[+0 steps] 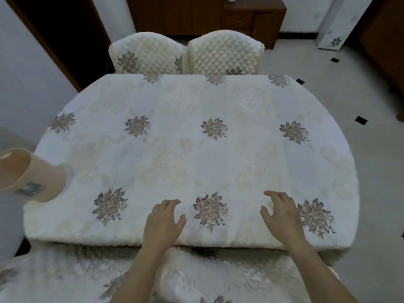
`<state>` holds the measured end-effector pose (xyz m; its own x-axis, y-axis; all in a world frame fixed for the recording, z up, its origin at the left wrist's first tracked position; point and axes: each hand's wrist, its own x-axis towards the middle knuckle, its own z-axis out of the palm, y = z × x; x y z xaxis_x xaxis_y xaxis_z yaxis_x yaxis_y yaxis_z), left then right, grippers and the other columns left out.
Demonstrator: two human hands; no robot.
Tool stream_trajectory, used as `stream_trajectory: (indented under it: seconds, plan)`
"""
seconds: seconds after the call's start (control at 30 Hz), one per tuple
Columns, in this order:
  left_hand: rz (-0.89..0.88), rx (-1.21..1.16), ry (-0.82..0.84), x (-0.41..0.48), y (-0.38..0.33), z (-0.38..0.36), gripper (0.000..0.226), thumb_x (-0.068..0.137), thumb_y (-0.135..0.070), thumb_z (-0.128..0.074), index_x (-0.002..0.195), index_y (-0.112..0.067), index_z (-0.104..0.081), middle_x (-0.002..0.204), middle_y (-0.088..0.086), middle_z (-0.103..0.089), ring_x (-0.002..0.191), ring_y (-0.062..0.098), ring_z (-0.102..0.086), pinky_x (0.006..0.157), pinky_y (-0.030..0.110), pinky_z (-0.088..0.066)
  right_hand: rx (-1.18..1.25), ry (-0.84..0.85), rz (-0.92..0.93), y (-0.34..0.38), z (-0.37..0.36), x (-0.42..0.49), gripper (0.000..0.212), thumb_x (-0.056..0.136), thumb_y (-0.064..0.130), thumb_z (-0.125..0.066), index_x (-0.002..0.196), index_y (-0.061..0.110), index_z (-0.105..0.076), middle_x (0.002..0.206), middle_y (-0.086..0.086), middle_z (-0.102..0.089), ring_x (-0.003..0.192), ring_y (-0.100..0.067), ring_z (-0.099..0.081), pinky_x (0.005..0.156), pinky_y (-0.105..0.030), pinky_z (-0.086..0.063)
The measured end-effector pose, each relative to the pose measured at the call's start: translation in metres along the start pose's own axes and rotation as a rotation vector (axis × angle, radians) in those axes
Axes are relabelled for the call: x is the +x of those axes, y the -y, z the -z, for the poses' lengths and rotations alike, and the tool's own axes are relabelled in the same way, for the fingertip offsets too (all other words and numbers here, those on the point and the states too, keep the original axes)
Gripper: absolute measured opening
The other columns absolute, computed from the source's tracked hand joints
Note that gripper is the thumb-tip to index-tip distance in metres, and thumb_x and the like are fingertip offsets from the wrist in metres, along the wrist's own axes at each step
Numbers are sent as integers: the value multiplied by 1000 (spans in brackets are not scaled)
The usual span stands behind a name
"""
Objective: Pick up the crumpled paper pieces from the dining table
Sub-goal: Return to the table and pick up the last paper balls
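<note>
Dining table (pixel 175 154): covered in cream woven cloth, faint sheen, raised floral embroidery. Far chairs (pixel 185 53): quilted, padded fabric covers, matt. Bin (pixel 28 176) at left: smooth beige plastic, slightly glossy. Far cabinet (pixel 247 18): dark wood. Floor (pixel 360 95): smooth pale tile.

Two hands (pixel 164 219) (pixel 282 213), two quilted chairs (pixel 148 53) (pixel 225 52), one table (pixel 175 154), one beige bin (pixel 28 173).

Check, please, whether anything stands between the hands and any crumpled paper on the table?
Nothing visible does. Both the left hand and right hand hover open over bare tablecloth; I cannot pick out any paper for certain.
</note>
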<state>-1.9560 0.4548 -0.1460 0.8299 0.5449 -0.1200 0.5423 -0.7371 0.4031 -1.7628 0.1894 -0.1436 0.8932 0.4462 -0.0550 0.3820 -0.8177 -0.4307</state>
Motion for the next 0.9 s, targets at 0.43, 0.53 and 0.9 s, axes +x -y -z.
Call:
stream_trajectory:
  seconds: [0.43,0.53,0.9]
  plan:
    - [61,-127,110,65,-28,-53,47,91,-35,-64,133,-19,-55,131,5,-54,116,26,-55,89,39,-49,-14,166,-204,-70,-3,20,57,82,33,-72,134,20,-52,124,-16,-55,109,-36,-51,83,-45,-50]
    - [70,-117,122,75,-33,-62,50,87,-38,-68,132,-19,-56,123,9,-57,112,31,-55,88,41,-49,0,185,-204,-76,-2,21,59,82,34,-72,136,23,-49,124,-12,-54,110,-33,-51,83,-44,-49]
    - [3,-83,34,83,-39,-81,25,86,-26,-72,110,-19,-71,100,0,-62,90,26,-60,72,36,-49,41,249,-181,-82,-10,36,61,83,42,-70,138,27,-47,120,-2,-57,111,-26,-50,81,-38,-44]
